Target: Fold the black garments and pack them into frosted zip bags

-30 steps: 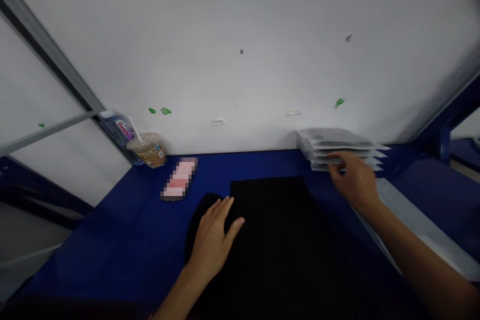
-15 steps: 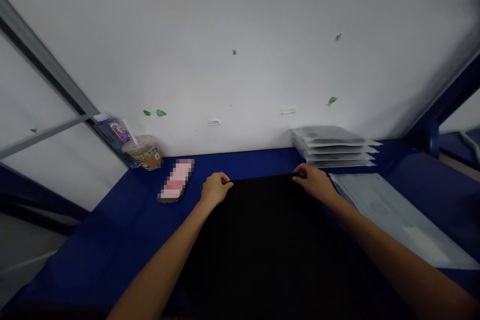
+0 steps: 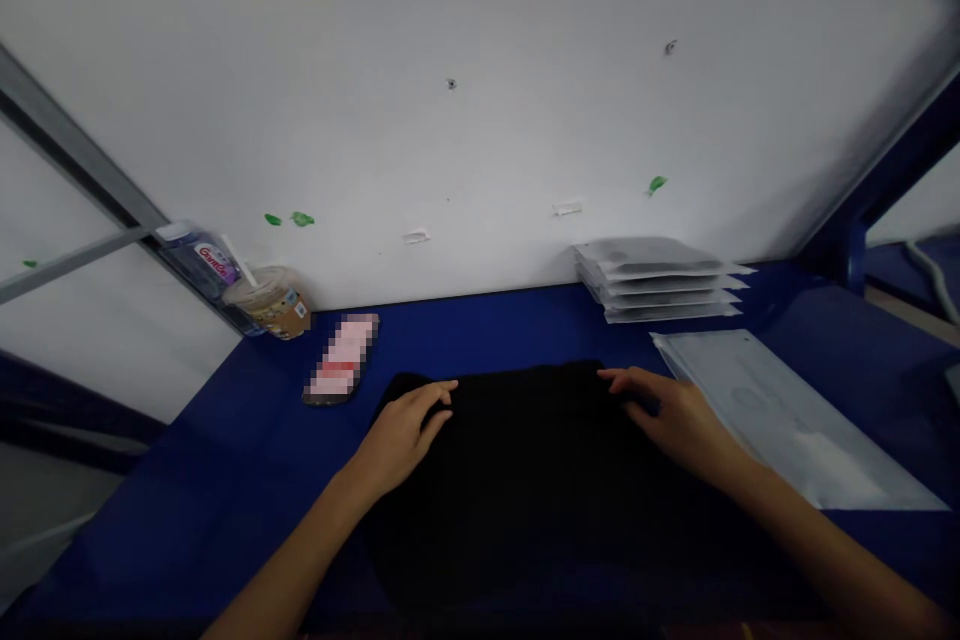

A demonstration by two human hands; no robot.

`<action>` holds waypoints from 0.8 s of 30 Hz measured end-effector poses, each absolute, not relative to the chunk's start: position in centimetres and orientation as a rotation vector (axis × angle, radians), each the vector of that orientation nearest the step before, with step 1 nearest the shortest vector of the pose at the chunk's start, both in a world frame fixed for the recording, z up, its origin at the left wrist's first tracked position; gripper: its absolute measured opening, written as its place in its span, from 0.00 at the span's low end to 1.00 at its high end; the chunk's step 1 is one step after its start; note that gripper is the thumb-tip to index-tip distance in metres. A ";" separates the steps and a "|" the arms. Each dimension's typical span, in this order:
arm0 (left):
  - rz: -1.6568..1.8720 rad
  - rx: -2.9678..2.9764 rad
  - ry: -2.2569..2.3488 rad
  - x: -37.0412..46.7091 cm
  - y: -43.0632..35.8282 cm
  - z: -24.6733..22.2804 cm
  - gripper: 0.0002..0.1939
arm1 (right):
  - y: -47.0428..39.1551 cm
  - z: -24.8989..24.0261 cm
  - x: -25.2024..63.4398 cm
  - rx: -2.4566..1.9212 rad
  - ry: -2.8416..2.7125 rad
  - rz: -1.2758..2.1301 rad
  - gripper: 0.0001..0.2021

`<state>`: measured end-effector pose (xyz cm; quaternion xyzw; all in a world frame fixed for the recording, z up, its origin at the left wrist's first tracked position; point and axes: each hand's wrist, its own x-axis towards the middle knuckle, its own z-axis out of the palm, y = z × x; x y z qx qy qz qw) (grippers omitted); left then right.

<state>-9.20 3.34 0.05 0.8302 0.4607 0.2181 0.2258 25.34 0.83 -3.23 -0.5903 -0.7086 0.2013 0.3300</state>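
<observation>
A black piece of cloth (image 3: 525, 480) lies on the blue table in front of me; it is too dark to tell what kind of garment or fabric it is. My left hand (image 3: 409, 425) rests on its far left corner, thumb and fingers apart. At the far right corner, my right hand (image 3: 664, 410) touches the cloth with its fingertips, the thumb held away from the index finger. Neither hand pinches the fabric. To the right of my right hand lies a flat frosted plastic bag (image 3: 787, 420), partly behind my forearm.
A stack of several frosted plastic bags (image 3: 660, 280) sits against the white wall (image 3: 510, 120). On the left are a phone (image 3: 341, 360), an iced drink cup (image 3: 274, 305) with a straw, and a bottle (image 3: 199, 260). A blue frame post (image 3: 847, 250) stands at right.
Both hands have let go of the cloth's far edge and their fingers have opened. That edge now lies nearer to me, and the cloth looks shorter. The view has shifted slightly.
</observation>
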 end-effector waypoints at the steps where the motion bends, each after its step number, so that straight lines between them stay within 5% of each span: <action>1: 0.582 2.323 1.270 -9.2 3.2 0.0 0.05 | 0.7 -3.4 25.3 -1.542 -1.884 0.488 0.06; 12: 0.500 2.644 1.286 -10.2 1.4 0.3 0.14 | -0.6 -3.8 25.9 -1.465 -2.124 0.195 0.16; 20: 0.401 2.678 1.116 -13.5 -6.9 0.1 0.10 | -8.9 -3.9 28.7 -1.380 -2.372 0.270 0.18; 24: 0.382 2.609 1.192 -14.0 -8.3 -0.7 0.08 | -10.5 -4.8 29.3 -1.403 -2.369 0.305 0.11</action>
